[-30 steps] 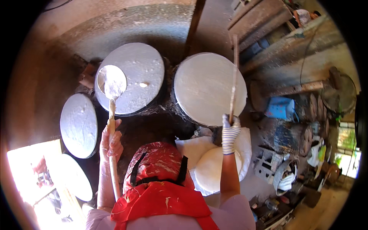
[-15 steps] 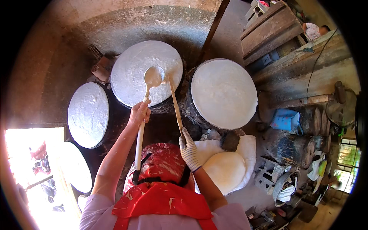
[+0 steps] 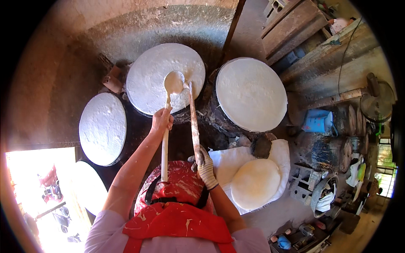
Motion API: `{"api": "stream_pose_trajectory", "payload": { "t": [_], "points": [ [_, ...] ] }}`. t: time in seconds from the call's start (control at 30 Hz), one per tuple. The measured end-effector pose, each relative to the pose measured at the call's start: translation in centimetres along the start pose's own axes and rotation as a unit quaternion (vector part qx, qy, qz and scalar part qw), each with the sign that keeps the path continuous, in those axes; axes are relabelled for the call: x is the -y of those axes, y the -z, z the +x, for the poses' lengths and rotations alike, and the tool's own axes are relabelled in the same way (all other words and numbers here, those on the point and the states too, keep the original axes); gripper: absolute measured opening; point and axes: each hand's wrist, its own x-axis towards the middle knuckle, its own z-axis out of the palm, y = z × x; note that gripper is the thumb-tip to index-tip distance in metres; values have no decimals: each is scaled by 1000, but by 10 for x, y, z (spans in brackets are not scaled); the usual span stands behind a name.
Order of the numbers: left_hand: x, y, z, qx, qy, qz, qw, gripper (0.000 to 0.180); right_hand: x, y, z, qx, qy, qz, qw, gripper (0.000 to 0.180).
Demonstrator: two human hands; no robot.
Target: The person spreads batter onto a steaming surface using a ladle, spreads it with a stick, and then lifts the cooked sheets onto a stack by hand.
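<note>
In the head view the bare left hand (image 3: 161, 120) is closed around the long handle of a ladle (image 3: 173, 82), whose white-coated bowl lies beyond the fist on the middle round white-covered steamer top (image 3: 147, 80). The gloved right hand (image 3: 204, 163) is wrapped around the near end of a flat wooden stick (image 3: 193, 122). Its far tip reaches past the fist onto the same top, just right of the ladle bowl.

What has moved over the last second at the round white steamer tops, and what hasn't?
The long wooden ladle in the left hand swung from the middle top's left edge to its centre. The right gloved hand brought its thin wooden stick off the right round top, tip now beside the ladle bowl on the middle round white top. Both grips held; the tops stayed put.
</note>
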Motion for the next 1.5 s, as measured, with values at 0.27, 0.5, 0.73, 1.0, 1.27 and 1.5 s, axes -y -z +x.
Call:
{"api": "stream_pose_trajectory", "payload": {
  "t": [0.27, 0.5, 0.73, 1.0, 1.27, 1.5],
  "points": [
    [0, -9, -6, 31, 91, -188, 977, 37, -24, -32, 15, 37, 76, -54, 995, 40],
    [-81, 10, -39, 323, 203, -622, 683, 34, 21, -41, -20, -68, 312, -641, 698, 44],
    [-134, 73, -20, 433, 50, -587, 682, 38, 20, -15, -27, -98, 301, -535, 783, 40],
    [-111, 85, -44, 415, 46, -620, 664, 40, 30, -34, 24, -25, 247, -626, 739, 37],
    [-102, 111, -88, 415, 40, -653, 633, 43, 23, -12, -2, -71, 219, -479, 847, 33],
    [-102, 137, -106, 356, -34, -641, 679, 42, 14, -11, -14, -108, 264, -370, 884, 42]
  ]
}}
